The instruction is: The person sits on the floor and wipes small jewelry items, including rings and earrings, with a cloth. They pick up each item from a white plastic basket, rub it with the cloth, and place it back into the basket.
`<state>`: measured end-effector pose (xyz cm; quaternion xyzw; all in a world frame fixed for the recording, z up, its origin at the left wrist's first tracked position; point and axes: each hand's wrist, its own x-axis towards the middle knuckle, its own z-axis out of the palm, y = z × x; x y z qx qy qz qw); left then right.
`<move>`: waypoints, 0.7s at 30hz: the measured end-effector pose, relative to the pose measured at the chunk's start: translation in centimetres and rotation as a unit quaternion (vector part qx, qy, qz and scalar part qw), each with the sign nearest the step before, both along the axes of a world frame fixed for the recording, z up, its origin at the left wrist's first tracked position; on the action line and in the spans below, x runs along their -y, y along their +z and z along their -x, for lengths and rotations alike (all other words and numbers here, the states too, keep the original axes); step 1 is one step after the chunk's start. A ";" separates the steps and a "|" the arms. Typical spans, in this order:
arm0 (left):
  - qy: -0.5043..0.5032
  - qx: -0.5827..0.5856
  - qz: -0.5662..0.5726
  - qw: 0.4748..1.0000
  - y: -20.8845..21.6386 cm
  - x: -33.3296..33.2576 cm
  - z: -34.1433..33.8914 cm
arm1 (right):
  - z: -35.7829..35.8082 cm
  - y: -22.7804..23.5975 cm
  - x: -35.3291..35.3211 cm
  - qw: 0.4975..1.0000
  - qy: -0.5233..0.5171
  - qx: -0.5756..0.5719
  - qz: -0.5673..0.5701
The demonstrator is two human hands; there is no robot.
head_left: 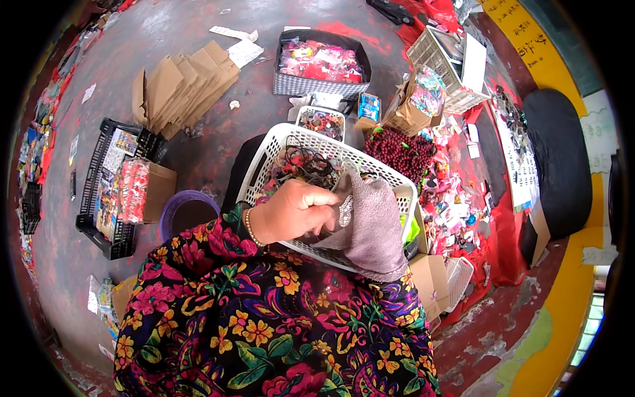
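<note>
My left hand, with a beaded bracelet at its wrist, is closed, its thumb and fingers pinched at a sparkling silver rhinestone ornament. The ornament lies against a mauve-grey cloth. That cloth drapes over the end of my right arm, so my right hand and its fingers are hidden. Both arms reach over a white plastic basket. Inside it, dark hair bands and cords lie tangled beyond my left hand. The cloth hangs across the basket's near right side.
Dark red beads lie heaped right of the basket, beside scattered small trinkets. A smaller white basket and a patterned bin of pink packets stand beyond. Leftward are a purple bucket, a black crate and folded cardboard.
</note>
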<state>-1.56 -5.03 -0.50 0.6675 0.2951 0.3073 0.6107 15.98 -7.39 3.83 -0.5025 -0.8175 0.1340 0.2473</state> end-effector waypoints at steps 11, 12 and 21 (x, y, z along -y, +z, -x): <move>0.004 0.008 0.163 0.987 -0.1 -0.6 1.0 | -1.7 -2.2 0.5 0.971 0.056 -0.181 0.147; 0.014 0.008 0.149 0.989 -0.1 -0.6 1.0 | -1.5 -3.2 0.2 0.958 0.063 -0.228 0.162; 0.103 0.003 0.058 0.993 -0.3 -0.1 1.0 | -0.3 0.2 -0.1 0.998 -0.015 -0.050 0.021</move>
